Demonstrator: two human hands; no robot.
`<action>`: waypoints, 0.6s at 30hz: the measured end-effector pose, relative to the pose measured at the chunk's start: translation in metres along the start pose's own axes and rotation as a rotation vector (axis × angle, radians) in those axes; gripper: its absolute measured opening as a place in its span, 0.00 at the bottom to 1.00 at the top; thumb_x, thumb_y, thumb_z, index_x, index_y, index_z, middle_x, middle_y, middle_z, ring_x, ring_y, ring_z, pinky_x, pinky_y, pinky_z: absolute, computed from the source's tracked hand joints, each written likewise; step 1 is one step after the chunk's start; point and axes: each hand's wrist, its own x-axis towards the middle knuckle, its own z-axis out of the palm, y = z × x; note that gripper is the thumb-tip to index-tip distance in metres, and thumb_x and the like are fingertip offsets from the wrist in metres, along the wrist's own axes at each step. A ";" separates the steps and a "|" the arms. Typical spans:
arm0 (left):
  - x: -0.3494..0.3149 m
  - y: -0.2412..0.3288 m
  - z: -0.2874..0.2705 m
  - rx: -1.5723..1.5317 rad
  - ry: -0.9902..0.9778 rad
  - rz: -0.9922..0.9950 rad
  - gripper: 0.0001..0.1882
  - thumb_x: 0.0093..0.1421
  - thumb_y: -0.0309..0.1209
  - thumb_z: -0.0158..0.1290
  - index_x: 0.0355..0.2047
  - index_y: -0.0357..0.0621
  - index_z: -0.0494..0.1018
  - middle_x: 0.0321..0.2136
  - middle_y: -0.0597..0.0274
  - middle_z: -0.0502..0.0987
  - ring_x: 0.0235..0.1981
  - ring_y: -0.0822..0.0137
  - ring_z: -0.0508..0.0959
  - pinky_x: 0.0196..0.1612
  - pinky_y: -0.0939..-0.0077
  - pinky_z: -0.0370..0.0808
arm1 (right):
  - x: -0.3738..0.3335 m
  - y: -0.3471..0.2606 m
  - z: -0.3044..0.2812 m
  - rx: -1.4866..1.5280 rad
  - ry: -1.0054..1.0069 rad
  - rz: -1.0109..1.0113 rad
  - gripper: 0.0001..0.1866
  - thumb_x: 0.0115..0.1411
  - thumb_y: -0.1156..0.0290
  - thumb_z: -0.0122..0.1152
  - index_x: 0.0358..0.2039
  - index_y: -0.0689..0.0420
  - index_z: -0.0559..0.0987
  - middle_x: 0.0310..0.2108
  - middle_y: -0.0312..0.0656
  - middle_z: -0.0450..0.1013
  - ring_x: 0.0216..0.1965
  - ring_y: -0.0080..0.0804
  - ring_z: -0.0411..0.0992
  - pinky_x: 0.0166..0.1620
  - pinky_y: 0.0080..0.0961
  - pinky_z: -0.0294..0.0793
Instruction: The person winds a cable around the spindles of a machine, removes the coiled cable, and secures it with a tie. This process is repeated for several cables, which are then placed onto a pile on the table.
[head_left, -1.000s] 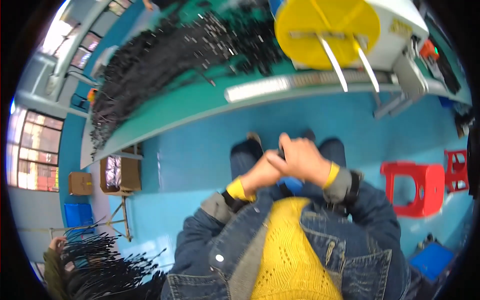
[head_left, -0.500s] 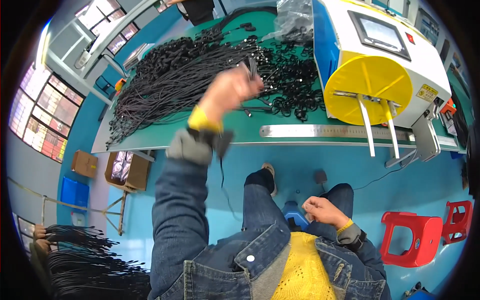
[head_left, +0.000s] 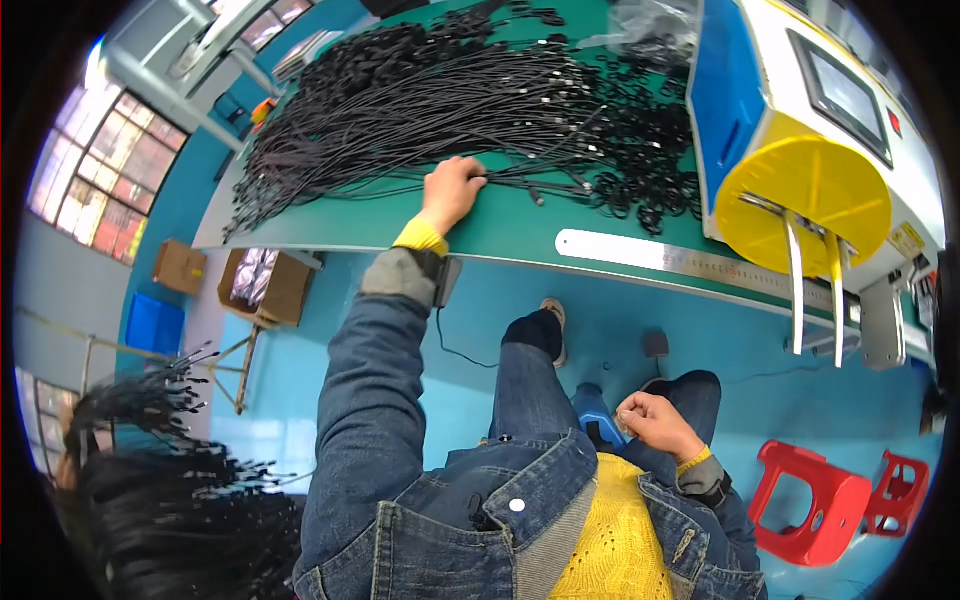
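My left hand (head_left: 453, 192) reaches over the green table (head_left: 480, 225) to the near side of a large pile of black cables (head_left: 400, 110). Its fingers are closed around one or a few black cables (head_left: 515, 183) at the pile's front edge; the fingers hide the exact number. Above my lap, my right hand (head_left: 663, 427) stays bent, with thumb and fingers pressed together. Something small and pale may be between those fingertips, but I cannot make it out.
On the right stands a white machine with a yellow disc (head_left: 800, 205) and protruding metal arms. A steel ruler (head_left: 640, 250) lies along the table's front edge. Coiled black cables (head_left: 640, 150) sit beside the machine. Red stools (head_left: 815, 505) stand right; more cables (head_left: 180, 490) hang lower left.
My left hand, blurred and raised over the pile with something dark in it before, is now down at the front cables. The view has shifted. My right hand stays almost the same.
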 end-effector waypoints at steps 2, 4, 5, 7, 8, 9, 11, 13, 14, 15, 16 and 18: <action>0.001 -0.001 0.003 -0.003 0.041 -0.008 0.08 0.48 0.33 0.55 0.28 0.45 0.76 0.36 0.61 0.75 0.38 0.58 0.74 0.40 0.68 0.70 | 0.000 -0.003 0.005 -0.004 -0.029 -0.009 0.08 0.56 0.69 0.54 0.29 0.62 0.72 0.20 0.32 0.68 0.21 0.16 0.65 0.25 0.15 0.65; 0.001 -0.004 -0.007 -0.015 0.071 0.000 0.07 0.48 0.33 0.55 0.27 0.45 0.75 0.34 0.61 0.76 0.35 0.58 0.75 0.37 0.68 0.70 | -0.004 -0.006 0.008 0.030 -0.024 -0.006 0.08 0.56 0.70 0.54 0.29 0.62 0.72 0.20 0.32 0.68 0.21 0.16 0.64 0.25 0.15 0.64; 0.001 -0.008 -0.015 -0.051 0.040 -0.005 0.08 0.48 0.32 0.55 0.28 0.44 0.75 0.31 0.60 0.76 0.33 0.60 0.75 0.36 0.70 0.71 | -0.004 -0.007 0.007 0.020 -0.039 -0.010 0.08 0.56 0.70 0.54 0.29 0.62 0.72 0.20 0.32 0.68 0.21 0.16 0.64 0.25 0.15 0.64; 0.002 -0.003 -0.027 -0.138 -0.038 0.001 0.09 0.48 0.30 0.55 0.30 0.41 0.74 0.25 0.58 0.76 0.29 0.65 0.76 0.34 0.74 0.72 | -0.012 -0.002 0.001 -0.015 0.016 -0.043 0.07 0.57 0.70 0.52 0.29 0.61 0.72 0.20 0.32 0.68 0.20 0.15 0.63 0.24 0.14 0.63; 0.004 -0.005 -0.035 -0.246 0.127 0.033 0.08 0.50 0.28 0.54 0.31 0.40 0.73 0.24 0.59 0.76 0.28 0.69 0.76 0.32 0.77 0.71 | -0.015 -0.001 0.001 -0.032 0.041 -0.063 0.07 0.57 0.70 0.52 0.29 0.61 0.72 0.20 0.32 0.67 0.20 0.15 0.63 0.23 0.14 0.63; 0.002 -0.008 -0.045 -0.351 0.293 0.067 0.07 0.51 0.25 0.53 0.32 0.40 0.73 0.23 0.60 0.77 0.26 0.72 0.75 0.31 0.79 0.71 | -0.019 -0.002 0.002 -0.035 0.036 -0.064 0.07 0.57 0.70 0.52 0.29 0.61 0.72 0.20 0.32 0.67 0.20 0.15 0.63 0.23 0.14 0.63; -0.005 0.028 -0.079 -0.657 0.458 0.156 0.07 0.54 0.23 0.51 0.34 0.38 0.72 0.23 0.63 0.76 0.26 0.77 0.73 0.30 0.82 0.70 | -0.027 -0.007 -0.001 0.001 0.042 -0.041 0.06 0.56 0.72 0.52 0.31 0.62 0.72 0.20 0.32 0.67 0.20 0.15 0.63 0.24 0.13 0.62; -0.032 0.071 -0.109 -0.854 0.389 0.239 0.04 0.54 0.21 0.50 0.31 0.35 0.72 0.23 0.66 0.75 0.25 0.78 0.73 0.28 0.84 0.70 | -0.031 -0.010 -0.003 0.031 0.063 -0.022 0.07 0.56 0.72 0.53 0.32 0.62 0.71 0.19 0.32 0.67 0.21 0.15 0.63 0.24 0.13 0.62; -0.054 0.097 -0.124 -0.806 0.294 0.272 0.04 0.53 0.20 0.50 0.30 0.35 0.72 0.23 0.65 0.75 0.24 0.77 0.72 0.28 0.83 0.69 | -0.032 -0.014 -0.004 -0.009 0.203 -0.157 0.08 0.56 0.73 0.53 0.36 0.61 0.71 0.21 0.32 0.68 0.21 0.15 0.63 0.25 0.13 0.63; -0.079 0.119 -0.135 -0.759 0.197 0.305 0.04 0.53 0.20 0.51 0.30 0.35 0.71 0.23 0.65 0.74 0.24 0.77 0.72 0.29 0.83 0.69 | -0.033 -0.018 -0.003 -0.052 0.347 -0.286 0.11 0.55 0.73 0.53 0.40 0.61 0.70 0.22 0.33 0.68 0.22 0.15 0.63 0.25 0.13 0.64; -0.103 0.133 -0.137 -0.714 0.165 0.350 0.04 0.52 0.19 0.51 0.30 0.35 0.71 0.23 0.64 0.74 0.24 0.76 0.72 0.28 0.83 0.69 | -0.031 -0.021 -0.002 0.041 0.425 -0.463 0.18 0.54 0.75 0.53 0.46 0.60 0.66 0.26 0.35 0.68 0.24 0.16 0.64 0.26 0.13 0.64; -0.138 0.151 -0.129 -0.674 0.067 0.413 0.04 0.51 0.18 0.52 0.29 0.35 0.71 0.22 0.63 0.74 0.23 0.75 0.72 0.28 0.83 0.68 | -0.038 -0.040 -0.001 -0.040 0.652 -0.652 0.31 0.51 0.77 0.55 0.56 0.59 0.57 0.34 0.39 0.68 0.29 0.17 0.65 0.28 0.13 0.66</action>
